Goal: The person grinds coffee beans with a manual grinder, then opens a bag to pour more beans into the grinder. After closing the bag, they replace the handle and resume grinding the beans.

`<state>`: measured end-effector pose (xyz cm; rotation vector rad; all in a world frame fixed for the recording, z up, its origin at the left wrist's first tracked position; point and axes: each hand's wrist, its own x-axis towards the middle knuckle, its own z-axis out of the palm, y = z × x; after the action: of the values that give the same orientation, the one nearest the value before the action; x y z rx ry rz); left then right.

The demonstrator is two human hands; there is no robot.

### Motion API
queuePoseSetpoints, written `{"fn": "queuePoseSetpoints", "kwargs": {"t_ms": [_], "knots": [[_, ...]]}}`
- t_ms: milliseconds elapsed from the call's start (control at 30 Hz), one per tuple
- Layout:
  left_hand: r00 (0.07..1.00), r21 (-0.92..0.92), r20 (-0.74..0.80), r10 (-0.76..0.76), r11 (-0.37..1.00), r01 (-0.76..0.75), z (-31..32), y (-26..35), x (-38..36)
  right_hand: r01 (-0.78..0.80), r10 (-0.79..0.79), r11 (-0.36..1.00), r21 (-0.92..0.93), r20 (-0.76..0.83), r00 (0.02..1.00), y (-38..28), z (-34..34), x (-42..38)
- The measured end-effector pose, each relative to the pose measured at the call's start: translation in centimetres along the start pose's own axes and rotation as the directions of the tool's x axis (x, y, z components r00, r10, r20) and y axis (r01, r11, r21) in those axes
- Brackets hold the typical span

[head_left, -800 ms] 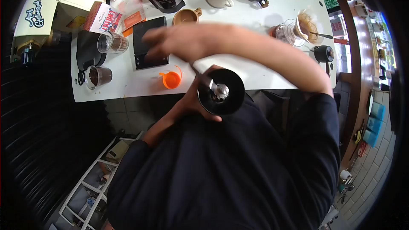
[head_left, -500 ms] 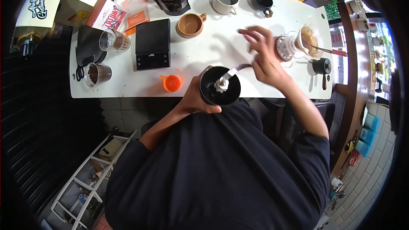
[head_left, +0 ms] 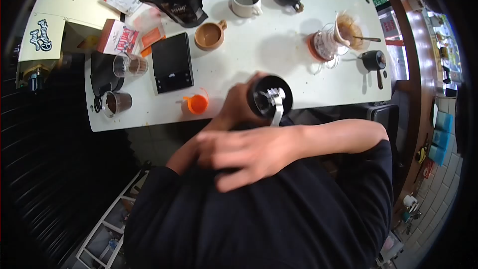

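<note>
My left hand (head_left: 238, 103) is wrapped around a black hand coffee grinder (head_left: 260, 108), held upright in front of me past the table's front edge. Its metal crank (head_left: 277, 107) points toward my body, and the crank's end disappears behind my right hand (head_left: 249, 153). That hand is blurred, back upward, reaching left across my chest with its fingers apart; whether its palm touches the crank knob is hidden. Left of the grinder sits a small orange cup (head_left: 197, 104). A black scale (head_left: 172, 62) and a brown cup (head_left: 209, 36) lie farther back.
A dripper with a used paper filter (head_left: 348, 32) sits on a glass server (head_left: 324, 47) at right, beside a small black pot (head_left: 373, 61). Two mugs stand at the back, near a black coffee bag (head_left: 181, 7). Cups of grounds (head_left: 118, 103) occupy the left.
My right hand has swept from the right of the grinder down across my chest. The crank has turned from pointing right to pointing toward me. The view has shifted slightly.
</note>
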<state>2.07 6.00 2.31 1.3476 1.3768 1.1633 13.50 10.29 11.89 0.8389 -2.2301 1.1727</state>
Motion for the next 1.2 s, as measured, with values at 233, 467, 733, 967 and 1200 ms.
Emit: {"fn": "queuePoseSetpoints", "kwargs": {"t_ms": [233, 467, 733, 967, 1200], "knots": [[0.988, 0.034, 0.152, 0.001, 0.999, -0.006, -0.7, -0.6, -3.9, -0.149, 0.171, 0.975, -0.167, 0.125, 0.977, 8.0, -3.3, 5.7], [0.993, -0.295, 0.099, 0.059, 0.955, -0.027, -2.2, -2.9, -3.6, -0.346, 0.351, 0.919, -0.186, -0.007, 0.936, 13.2, -5.9, 1.3], [0.984, -0.387, -0.177, -0.036, 0.921, -0.036, -2.2, -2.3, -3.6, -0.700, 0.663, 0.712, -0.046, -0.283, 0.693, 2.0, -6.3, -8.3], [0.984, -0.027, -0.179, 0.023, 0.999, -0.028, -0.8, 0.2, -1.1, -0.319, 0.307, 0.930, 0.184, 0.092, 0.947, -1.8, -1.6, -2.0], [0.986, -0.117, 0.009, -0.164, 0.980, 0.164, 0.3, -4.3, -3.3, -0.045, 0.073, 0.964, -0.263, 0.095, 0.993, 7.4, -0.3, 4.7]]}}
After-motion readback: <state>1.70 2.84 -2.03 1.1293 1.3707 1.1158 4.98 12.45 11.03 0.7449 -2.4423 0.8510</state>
